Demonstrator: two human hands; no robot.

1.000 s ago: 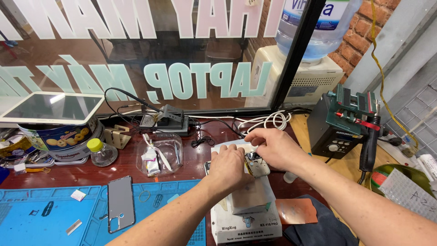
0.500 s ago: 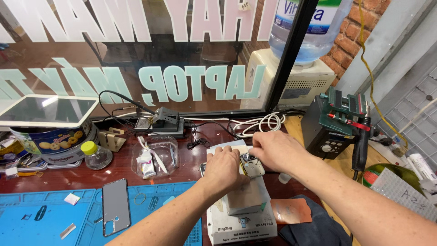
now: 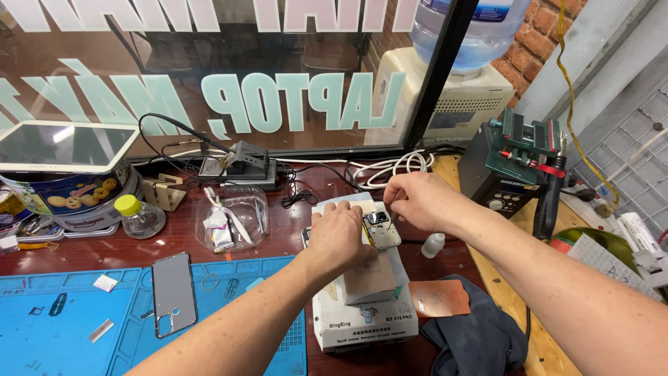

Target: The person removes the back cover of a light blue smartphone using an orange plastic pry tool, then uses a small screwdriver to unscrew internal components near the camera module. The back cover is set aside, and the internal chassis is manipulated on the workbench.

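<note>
Round blue tin (image 3: pixel 66 198) far left; phone (image 3: pixel 174 292) on blue mat (image 3: pixel 42 327). White box (image 3: pixel 362 317), centre, carries a small part (image 3: pixel 381 230). Left hand (image 3: pixel 341 233) presses flat beside part; right hand (image 3: pixel 417 198) pinches a thin tool, tip on part. Bottle (image 3: pixel 433 245) just right.

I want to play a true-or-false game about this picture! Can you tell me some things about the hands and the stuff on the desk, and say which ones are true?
1. The left hand presses down on a phone lying on a white box-shaped machine. True.
2. The right hand is resting on the blue mat. False: it is over the top end of the phone, fingers pinched together.
3. A small bottle with a yellow cap stands by the round tin. True.
4. The dark phone back cover lies on the grey cloth. False: it lies on the blue mat.
</note>
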